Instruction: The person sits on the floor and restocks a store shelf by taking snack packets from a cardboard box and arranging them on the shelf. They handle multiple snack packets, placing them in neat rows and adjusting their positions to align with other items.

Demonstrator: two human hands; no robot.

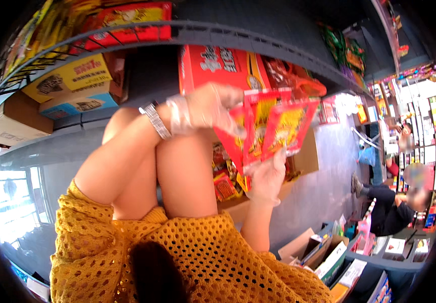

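Observation:
Several red and yellow snack packets (290, 127) are fanned out between my two hands, above my lap. My left hand (206, 108), in a thin clear glove with a silver bracelet or watch band at the wrist, grips them from the left side. Below them, my right hand (267, 178), gloved the same way, holds the lower edges with its fingers. Under the packets stands an open cardboard box (309, 151), partly hidden by my hands and legs. Small red and yellow packets (225, 188) lie loose inside it.
Ahead runs a dark shelf (218, 32) with a wire rail. A red carton (220, 70), yellow box (70, 77) and blue box (80, 104) sit on its lower level. Open cartons (316, 250) stand at lower right. Another person (388, 208) sits farther off at right.

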